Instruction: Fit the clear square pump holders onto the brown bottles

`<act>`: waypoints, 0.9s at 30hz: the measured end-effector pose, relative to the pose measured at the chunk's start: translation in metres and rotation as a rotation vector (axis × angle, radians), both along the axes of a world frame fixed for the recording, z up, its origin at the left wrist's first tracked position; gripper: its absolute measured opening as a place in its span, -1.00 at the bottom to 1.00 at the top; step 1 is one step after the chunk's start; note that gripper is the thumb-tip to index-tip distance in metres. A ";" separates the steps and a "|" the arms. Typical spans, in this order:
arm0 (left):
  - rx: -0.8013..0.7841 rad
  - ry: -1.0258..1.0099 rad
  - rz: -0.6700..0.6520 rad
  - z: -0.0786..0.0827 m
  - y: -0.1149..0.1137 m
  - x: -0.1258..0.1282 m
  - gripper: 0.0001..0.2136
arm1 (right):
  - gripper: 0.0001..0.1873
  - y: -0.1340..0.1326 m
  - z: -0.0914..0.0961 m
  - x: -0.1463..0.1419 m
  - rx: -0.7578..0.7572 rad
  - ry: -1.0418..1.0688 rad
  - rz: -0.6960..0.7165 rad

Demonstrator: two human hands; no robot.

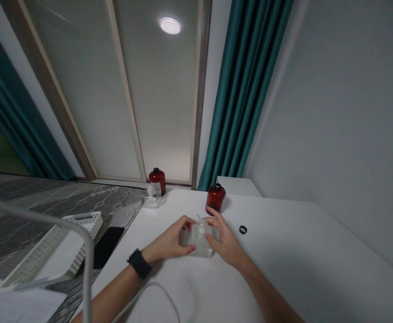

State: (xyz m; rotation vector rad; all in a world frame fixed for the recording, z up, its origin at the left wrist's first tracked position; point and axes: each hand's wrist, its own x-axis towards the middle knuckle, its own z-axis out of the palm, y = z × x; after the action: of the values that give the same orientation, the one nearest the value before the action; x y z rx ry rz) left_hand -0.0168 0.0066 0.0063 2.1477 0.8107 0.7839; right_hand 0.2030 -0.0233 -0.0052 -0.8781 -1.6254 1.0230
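Head view: left hand (170, 241) and right hand (228, 242) clasp a clear container (200, 247) at the white table (290, 237); teal curtain (243, 98) beyond.

My one camera sits on my head and looks forward and down. It sees the white table (284, 269) from above. My left hand (172, 240) and right hand (228, 244) are low, close to the middle, and my arms come in from the bottom. A pale cord (88, 269) passes near the camera on the left. The doors (163, 98) and curtain (246, 89) stand farther off, up high. The wall (344, 98) fills the right side.
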 end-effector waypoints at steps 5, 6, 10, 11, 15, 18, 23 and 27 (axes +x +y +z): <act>-0.002 0.004 0.005 -0.002 0.001 0.000 -0.54 | -0.30 0.000 -0.001 -0.003 -0.031 0.050 0.007; -0.001 0.003 0.004 -0.002 0.001 -0.001 -0.54 | -0.30 0.000 -0.002 -0.003 -0.029 0.044 -0.010; -0.002 -0.004 -0.007 -0.001 0.001 -0.001 -0.55 | -0.31 0.002 -0.006 -0.004 -0.014 0.023 -0.063; -0.002 -0.005 -0.008 -0.001 0.000 -0.001 -0.55 | -0.31 0.002 -0.006 -0.003 -0.008 0.022 -0.068; -0.011 -0.001 -0.002 0.000 0.000 0.000 -0.55 | -0.30 0.001 -0.003 0.000 -0.040 0.058 -0.045; -0.020 -0.006 0.001 0.001 -0.001 0.000 -0.55 | -0.26 0.001 -0.002 0.000 -0.101 0.082 0.005; -0.026 -0.013 0.000 0.003 -0.001 0.000 -0.55 | -0.31 0.002 -0.002 -0.001 -0.036 0.068 -0.016; -0.028 -0.011 0.001 0.002 0.000 0.000 -0.53 | -0.29 0.001 0.000 -0.001 -0.072 0.065 -0.005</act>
State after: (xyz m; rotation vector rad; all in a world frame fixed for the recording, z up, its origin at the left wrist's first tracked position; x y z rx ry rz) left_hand -0.0164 0.0061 0.0084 2.1170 0.8129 0.7797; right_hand 0.2017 -0.0222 -0.0056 -0.8871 -1.5390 1.1011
